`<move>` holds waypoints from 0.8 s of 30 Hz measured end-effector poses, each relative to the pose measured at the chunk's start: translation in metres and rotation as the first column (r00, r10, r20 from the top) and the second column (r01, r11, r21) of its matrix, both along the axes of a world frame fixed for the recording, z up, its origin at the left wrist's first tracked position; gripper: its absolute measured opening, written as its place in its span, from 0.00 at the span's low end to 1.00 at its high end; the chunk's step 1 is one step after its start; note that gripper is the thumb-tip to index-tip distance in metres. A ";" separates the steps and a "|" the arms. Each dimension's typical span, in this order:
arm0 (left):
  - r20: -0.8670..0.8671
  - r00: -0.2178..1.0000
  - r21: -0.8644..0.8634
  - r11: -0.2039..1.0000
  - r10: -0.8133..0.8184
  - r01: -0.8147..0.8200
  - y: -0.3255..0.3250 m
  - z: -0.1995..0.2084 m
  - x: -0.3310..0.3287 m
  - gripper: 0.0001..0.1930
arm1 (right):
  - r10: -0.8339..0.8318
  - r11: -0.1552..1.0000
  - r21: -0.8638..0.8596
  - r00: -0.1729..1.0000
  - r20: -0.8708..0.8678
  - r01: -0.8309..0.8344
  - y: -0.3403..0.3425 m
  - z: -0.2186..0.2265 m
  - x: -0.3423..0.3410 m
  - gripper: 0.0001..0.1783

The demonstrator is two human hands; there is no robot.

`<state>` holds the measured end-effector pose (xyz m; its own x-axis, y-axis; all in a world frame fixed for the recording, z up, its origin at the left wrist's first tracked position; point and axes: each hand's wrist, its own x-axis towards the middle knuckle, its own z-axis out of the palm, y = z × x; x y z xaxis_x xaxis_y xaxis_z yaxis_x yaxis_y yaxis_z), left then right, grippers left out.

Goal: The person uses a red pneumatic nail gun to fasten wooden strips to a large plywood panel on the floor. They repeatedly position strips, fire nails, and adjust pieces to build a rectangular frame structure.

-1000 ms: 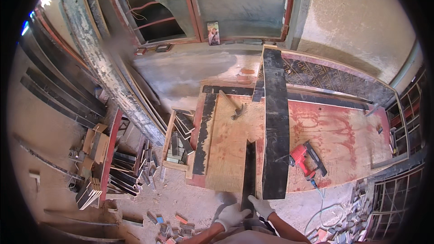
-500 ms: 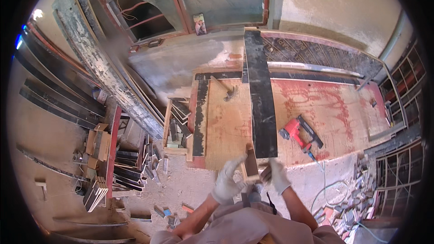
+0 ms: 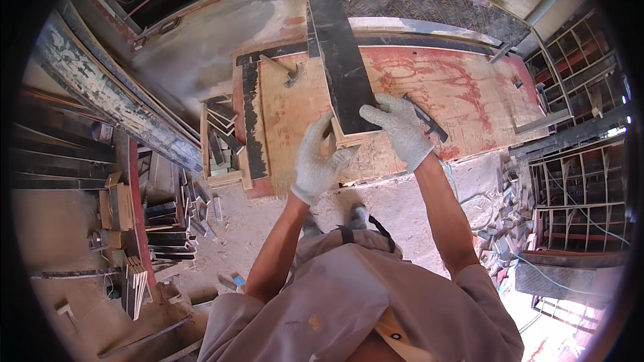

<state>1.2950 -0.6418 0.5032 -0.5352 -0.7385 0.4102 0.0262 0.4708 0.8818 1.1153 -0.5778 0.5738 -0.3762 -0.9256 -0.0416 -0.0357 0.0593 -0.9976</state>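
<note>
A long black-faced board (image 3: 339, 47) lies across the workbench, its near end toward me. My right hand (image 3: 402, 131), in a pale work glove, is closed on the board's near right corner, thumb on top. My left hand (image 3: 316, 164), gloved too, curls around a small pale wooden piece (image 3: 349, 139) beneath the board's near end; its thumb points right and part of its grip is hidden. Beyond my right hand lies a nail gun (image 3: 433, 124), mostly covered by that hand. A hammer (image 3: 285, 70) rests on the bench left of the board.
The red-stained plywood bench top (image 3: 443, 87) spreads right of the board. A wooden crate of offcuts (image 3: 221, 137) adjoins its left end. Scrap wood (image 3: 506, 228) covers the floor at right, where a thin hose (image 3: 570, 285) runs. Stacked strips (image 3: 171, 234) stand at left; a weathered plank (image 3: 114, 87) leans behind.
My view has shifted, with the bench now higher and left in it. Both hands have moved forward to the board's near end, and the small wooden piece is now under it.
</note>
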 end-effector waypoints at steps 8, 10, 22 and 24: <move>-0.068 0.997 0.066 0.997 -0.036 0.040 -0.001 -0.013 -0.010 0.39 | 0.066 0.997 0.041 0.997 -0.032 -0.064 0.003 -0.011 -0.004 0.20; -0.070 0.997 0.074 0.997 -0.025 0.030 0.000 -0.013 -0.011 0.39 | 0.066 0.996 0.061 0.995 -0.071 -0.061 0.004 -0.008 -0.004 0.20; -0.139 0.990 0.125 0.992 -0.004 0.022 -0.003 -0.017 -0.016 0.39 | 0.097 0.989 0.128 0.976 -0.196 -0.073 0.005 0.003 -0.007 0.20; -0.151 0.988 0.138 0.990 -0.008 0.029 -0.002 -0.018 -0.016 0.39 | 0.087 0.983 0.170 0.987 -0.136 -0.063 0.005 0.002 -0.007 0.20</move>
